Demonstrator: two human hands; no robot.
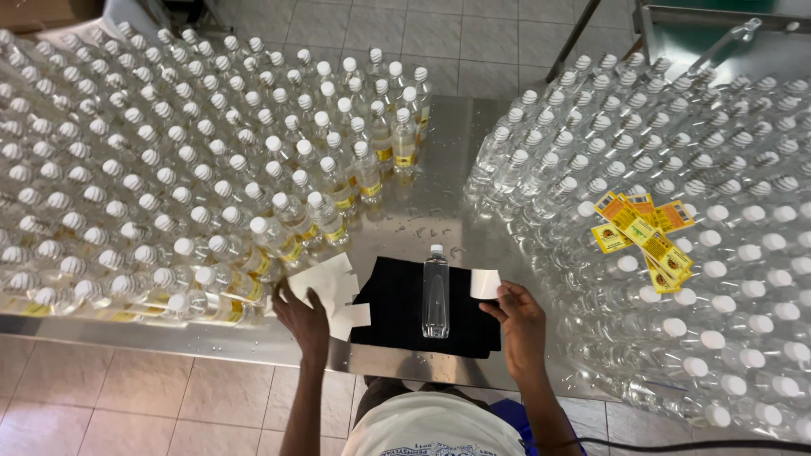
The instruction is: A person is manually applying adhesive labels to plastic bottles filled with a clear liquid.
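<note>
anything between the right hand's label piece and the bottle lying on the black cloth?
Nothing visible. The right hand pinches a white label piece just right of the clear bottle, which lies alone on the black cloth. Only bare cloth shows in the gap. The left hand rests on white backing sheets, off to the side.

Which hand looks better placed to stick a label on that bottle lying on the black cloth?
Probably the right hand: it holds a white label just beside the bottle. The left hand rests on backing sheets, farther off.
</note>
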